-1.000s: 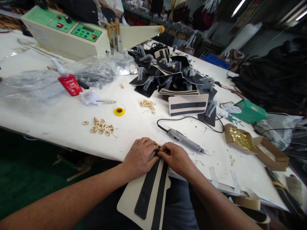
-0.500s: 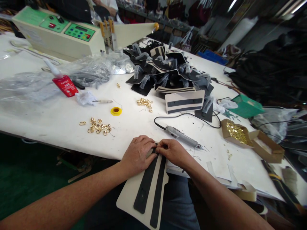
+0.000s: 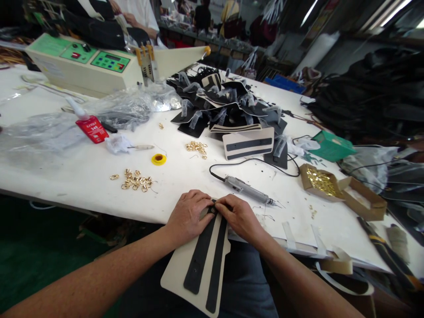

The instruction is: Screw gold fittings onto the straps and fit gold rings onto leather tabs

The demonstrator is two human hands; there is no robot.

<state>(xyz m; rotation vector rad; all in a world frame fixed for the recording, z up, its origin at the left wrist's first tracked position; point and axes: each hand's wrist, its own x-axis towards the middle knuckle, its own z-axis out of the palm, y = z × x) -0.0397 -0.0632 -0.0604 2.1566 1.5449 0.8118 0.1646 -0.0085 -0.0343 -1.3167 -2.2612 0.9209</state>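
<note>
A beige panel with two black strips [image 3: 179, 269] slopes from the table's front edge down over my lap. My left hand [image 3: 190, 216] grips its upper end, thumb on the wider strip and fingers bent over the edge. Close beside it, my right hand [image 3: 238, 216] has thumb and forefinger pinched together at the panel's top; whatever is between them is too small to make out. A grey electric screwdriver [image 3: 250, 190] lies on the table beyond my right hand. Gold metal loops [image 3: 135, 180] are scattered to the left, with more gold rings [image 3: 196, 148] farther back.
A heap of black panels [image 3: 228, 101] covers the back middle. To the left are a red glue bottle [image 3: 92, 129], yellow ring [image 3: 159, 159] and beige machine [image 3: 89, 73]. A cardboard box of gold pieces [image 3: 321, 182] and a green box [image 3: 333, 145] stand right. Another person [image 3: 139, 17] is behind the machine.
The head view has shifted slightly, showing more of the background. My right hand's fingers have straightened somewhat and lie flatter at the panel's top; my left hand keeps its hold.
</note>
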